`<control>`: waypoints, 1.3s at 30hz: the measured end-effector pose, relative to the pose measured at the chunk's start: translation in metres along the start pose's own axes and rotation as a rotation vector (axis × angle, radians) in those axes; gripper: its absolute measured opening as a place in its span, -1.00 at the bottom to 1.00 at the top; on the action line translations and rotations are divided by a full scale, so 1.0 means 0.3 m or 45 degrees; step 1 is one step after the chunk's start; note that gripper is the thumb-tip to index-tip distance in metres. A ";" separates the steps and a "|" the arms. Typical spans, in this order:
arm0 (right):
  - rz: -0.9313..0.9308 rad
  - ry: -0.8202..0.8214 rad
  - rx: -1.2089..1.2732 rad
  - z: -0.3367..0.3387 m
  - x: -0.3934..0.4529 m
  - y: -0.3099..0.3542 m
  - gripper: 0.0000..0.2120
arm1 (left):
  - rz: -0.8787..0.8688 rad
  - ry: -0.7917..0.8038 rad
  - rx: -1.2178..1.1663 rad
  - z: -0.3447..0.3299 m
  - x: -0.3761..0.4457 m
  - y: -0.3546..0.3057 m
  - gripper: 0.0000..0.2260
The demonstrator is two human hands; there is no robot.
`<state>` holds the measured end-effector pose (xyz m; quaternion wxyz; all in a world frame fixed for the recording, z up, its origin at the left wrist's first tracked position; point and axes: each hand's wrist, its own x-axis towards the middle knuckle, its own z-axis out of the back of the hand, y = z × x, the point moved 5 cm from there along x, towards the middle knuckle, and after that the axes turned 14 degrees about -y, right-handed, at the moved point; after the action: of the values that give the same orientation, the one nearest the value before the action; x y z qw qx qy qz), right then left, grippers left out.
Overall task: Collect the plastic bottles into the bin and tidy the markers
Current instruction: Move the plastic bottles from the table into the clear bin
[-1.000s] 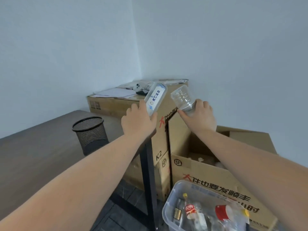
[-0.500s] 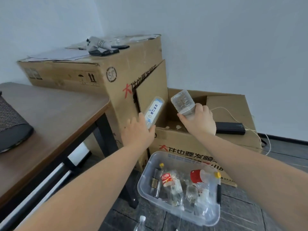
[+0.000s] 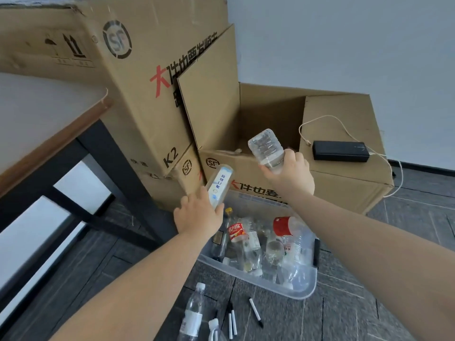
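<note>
My left hand (image 3: 197, 214) grips a clear bottle with a white and blue label (image 3: 219, 185), base pointing up. My right hand (image 3: 291, 174) grips an unlabelled clear ribbed bottle (image 3: 266, 148), also base up. Both hover over the far edge of a clear plastic bin (image 3: 302, 287) on the floor, which holds several bottles, some with red labels. On the floor in front of the bin lie a clear bottle (image 3: 193, 313), a small white bottle (image 3: 213, 327) and several white markers (image 3: 255, 312) with black caps.
Stacked cardboard boxes (image 3: 138, 77) stand behind the bin; an open one carries a black power bank (image 3: 341, 151) with a white cable. A brown table (image 3: 37, 119) with black legs is at left. The floor is dark grey tile.
The view has tilted down from the table top and mesh basket to the floor. Both hands, each still holding its bottle, have come down over the bin.
</note>
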<state>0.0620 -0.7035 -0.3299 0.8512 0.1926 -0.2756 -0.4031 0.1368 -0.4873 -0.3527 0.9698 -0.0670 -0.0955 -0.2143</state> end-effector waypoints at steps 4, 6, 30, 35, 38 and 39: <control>-0.033 0.047 -0.050 -0.056 -0.031 -0.048 -0.39 | 0.119 0.194 -0.128 -0.102 -0.021 -0.006 -0.32; -0.038 0.077 -0.071 -0.078 -0.041 -0.069 -0.35 | 0.190 0.354 -0.200 -0.159 -0.031 -0.005 -0.28; 0.118 0.417 -0.047 -0.173 -0.077 0.016 -0.26 | -0.293 0.166 0.061 0.115 0.104 -0.052 -0.38; 0.304 0.273 0.022 0.001 0.027 0.187 -0.29 | -0.367 0.022 0.056 0.336 0.168 -0.128 -0.41; 0.369 0.221 0.048 0.119 0.064 0.291 -0.31 | -0.391 -0.106 0.093 0.500 0.182 -0.135 -0.41; 0.398 0.207 0.059 0.162 0.071 0.334 -0.32 | -0.393 -0.156 0.108 0.561 0.182 -0.129 -0.41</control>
<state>0.1011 -0.6653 -0.2304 0.9183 0.1989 -0.2418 -0.2423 0.1424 -0.5154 -0.1738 0.9197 -0.0235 -0.1726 -0.3519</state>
